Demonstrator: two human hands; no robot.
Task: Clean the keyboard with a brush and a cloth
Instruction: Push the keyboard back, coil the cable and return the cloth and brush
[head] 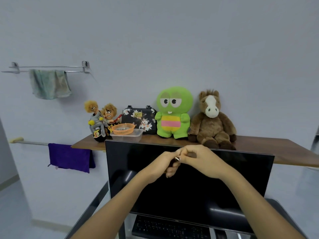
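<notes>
On the wall at far left, a pale green cloth [49, 84] hangs over a rail, and below it a purple cloth [69, 156] hangs off a bar by the shelf's left end, both within reach, perhaps for wiping. Along the shelf [259, 144] sit dolls, an orange basket [122, 128], a floral bag and two plush toys. Centre now: the left hand [162, 167] and right hand [198, 159] meet in front of the dark monitor [189, 187], fingers curled round a small dark thing with a metal band, possibly the brush; I cannot tell. The keyboard [170, 229] waits untouched below the monitor's bottom edge.
</notes>
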